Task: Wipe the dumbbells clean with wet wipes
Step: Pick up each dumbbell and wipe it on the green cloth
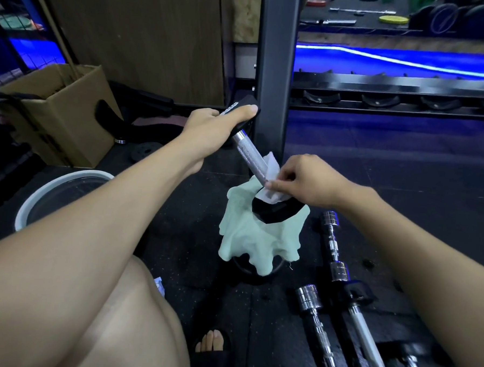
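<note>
Dark gym floor (194,217) before a rack (393,103). A dumbbell (250,158), black heads and knurled steel handle, stands tilted on a pale green cloth (249,240). The left hand (213,127) grips its top head; the right hand (305,179) pinches a white wipe (271,182) against the handle's base.

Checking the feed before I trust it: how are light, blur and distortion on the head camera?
Head view: dim overall, with saturated blue glow along the rack; wide-angle bending at the edges; dumbbell, wet wipe and both hands sharp; chrome bars glint, and go blurry at bottom right.
</note>
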